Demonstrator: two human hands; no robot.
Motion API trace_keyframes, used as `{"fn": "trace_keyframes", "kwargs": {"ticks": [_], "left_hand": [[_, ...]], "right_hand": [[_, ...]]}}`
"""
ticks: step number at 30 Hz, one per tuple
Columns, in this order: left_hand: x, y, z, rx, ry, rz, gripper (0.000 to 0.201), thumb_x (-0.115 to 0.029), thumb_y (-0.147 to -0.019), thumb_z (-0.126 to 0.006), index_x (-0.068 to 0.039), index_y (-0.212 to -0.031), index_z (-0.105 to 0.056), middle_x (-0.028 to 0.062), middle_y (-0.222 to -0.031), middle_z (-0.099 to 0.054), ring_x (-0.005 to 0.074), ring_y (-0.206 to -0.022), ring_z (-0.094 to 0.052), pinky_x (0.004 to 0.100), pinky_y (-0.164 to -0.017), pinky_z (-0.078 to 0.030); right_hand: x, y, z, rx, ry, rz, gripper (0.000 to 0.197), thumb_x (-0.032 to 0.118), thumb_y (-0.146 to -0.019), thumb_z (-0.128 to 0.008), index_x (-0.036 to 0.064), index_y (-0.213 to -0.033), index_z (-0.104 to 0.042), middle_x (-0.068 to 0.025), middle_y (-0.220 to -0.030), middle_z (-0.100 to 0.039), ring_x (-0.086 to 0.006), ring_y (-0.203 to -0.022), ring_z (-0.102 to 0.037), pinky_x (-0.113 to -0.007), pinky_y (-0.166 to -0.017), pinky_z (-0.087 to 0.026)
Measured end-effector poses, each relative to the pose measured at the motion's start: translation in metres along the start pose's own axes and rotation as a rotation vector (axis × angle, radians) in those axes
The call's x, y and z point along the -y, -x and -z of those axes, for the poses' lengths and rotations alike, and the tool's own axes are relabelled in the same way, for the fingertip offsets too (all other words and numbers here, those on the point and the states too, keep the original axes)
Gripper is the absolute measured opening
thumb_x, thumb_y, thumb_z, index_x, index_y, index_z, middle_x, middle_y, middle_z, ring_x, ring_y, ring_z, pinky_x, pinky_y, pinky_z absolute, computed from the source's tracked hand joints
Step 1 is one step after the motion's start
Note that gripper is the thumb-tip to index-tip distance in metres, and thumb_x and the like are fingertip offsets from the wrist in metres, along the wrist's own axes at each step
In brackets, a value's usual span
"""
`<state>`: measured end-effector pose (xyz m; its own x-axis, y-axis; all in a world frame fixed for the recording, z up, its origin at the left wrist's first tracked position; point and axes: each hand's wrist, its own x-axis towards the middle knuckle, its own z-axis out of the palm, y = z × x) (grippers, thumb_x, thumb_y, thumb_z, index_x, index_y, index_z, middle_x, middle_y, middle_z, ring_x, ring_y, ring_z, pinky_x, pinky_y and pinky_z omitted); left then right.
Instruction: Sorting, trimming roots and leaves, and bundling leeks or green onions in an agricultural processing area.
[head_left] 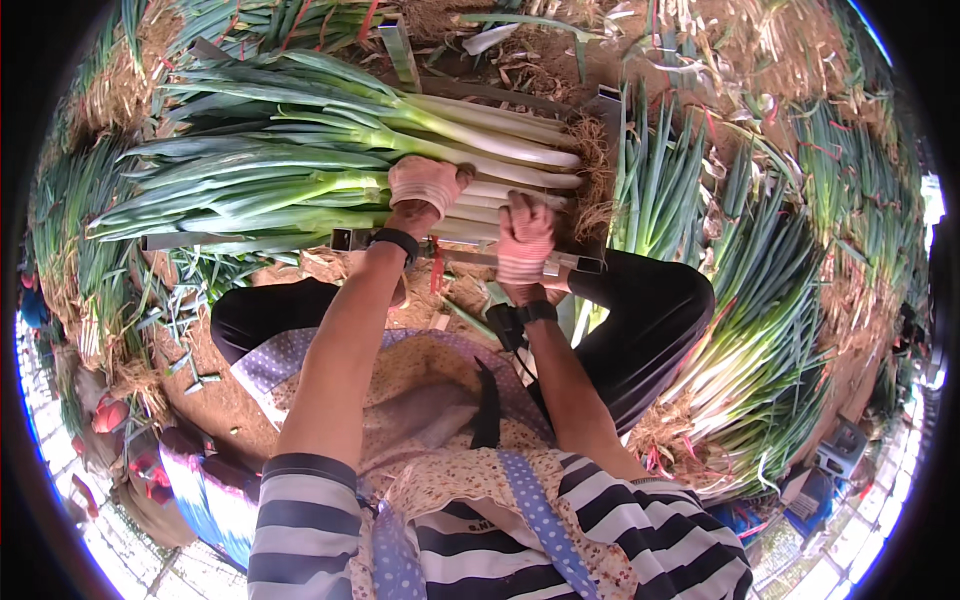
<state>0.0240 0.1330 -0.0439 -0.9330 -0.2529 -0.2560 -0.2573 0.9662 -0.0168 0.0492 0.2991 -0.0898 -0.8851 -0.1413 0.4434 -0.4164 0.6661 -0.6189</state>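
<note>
A thick bundle of long green onions [270,170] lies across a metal frame [612,130], leaves to the left and white stalks and roots to the right. My left hand [425,185], in a pink and white knit glove, is closed over the stalks where green turns to white. To its right my right hand [526,240], gloved the same way, has its fingers curled down onto the white stalks nearer the roots. The undersides of both hands are hidden. A red tie [437,268] hangs from the frame's near edge between my wrists.
More green onions [745,320] lie in heaps on the soil to the right, with others [80,220] at the left. My bent knee [655,310] is close to the frame's near right corner. A grey-blue plastic crate [842,448] stands at the lower right.
</note>
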Motion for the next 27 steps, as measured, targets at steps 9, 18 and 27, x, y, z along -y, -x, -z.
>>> {"fn": "trace_keyframes", "kwargs": {"ticks": [9, 18, 27], "left_hand": [[-0.008, 0.016, 0.001, -0.118, -0.075, -0.133, 0.048, -0.053, -0.084, -0.047, -0.012, -0.073, -0.069, 0.0099, -0.071, -0.065, 0.0275, -0.066, -0.062, 0.0392, -0.069, -0.044], [0.022, 0.036, 0.075, -0.244, -0.169, -0.354, 0.067, -0.051, -0.069, -0.065, -0.013, -0.121, -0.051, 0.0077, -0.112, -0.048, 0.0230, -0.108, -0.041, 0.0401, -0.095, -0.029], [0.135, 0.031, 0.111, 0.063, -0.319, -0.244, 0.089, -0.055, -0.059, -0.072, -0.011, -0.131, -0.042, 0.0106, -0.129, -0.043, 0.0278, -0.122, -0.037, 0.0412, -0.106, -0.025]], "right_hand": [[-0.033, -0.014, -0.011, 0.080, 0.266, 0.159, 0.016, 0.018, -0.069, -0.062, 0.0148, -0.083, -0.057, -0.0045, -0.084, -0.050, -0.0263, -0.082, -0.048, -0.042, -0.069, -0.041], [-0.048, -0.025, -0.013, 0.117, 0.232, 0.174, 0.013, 0.020, -0.065, -0.066, 0.0151, -0.075, -0.059, -0.0050, -0.082, -0.052, -0.0255, -0.079, -0.051, -0.040, -0.066, -0.044], [-0.054, -0.022, -0.016, 0.127, 0.231, 0.132, 0.013, 0.021, -0.064, -0.063, 0.0157, -0.073, -0.055, -0.0046, -0.079, -0.048, -0.0243, -0.075, -0.048, -0.038, -0.061, -0.042]]}}
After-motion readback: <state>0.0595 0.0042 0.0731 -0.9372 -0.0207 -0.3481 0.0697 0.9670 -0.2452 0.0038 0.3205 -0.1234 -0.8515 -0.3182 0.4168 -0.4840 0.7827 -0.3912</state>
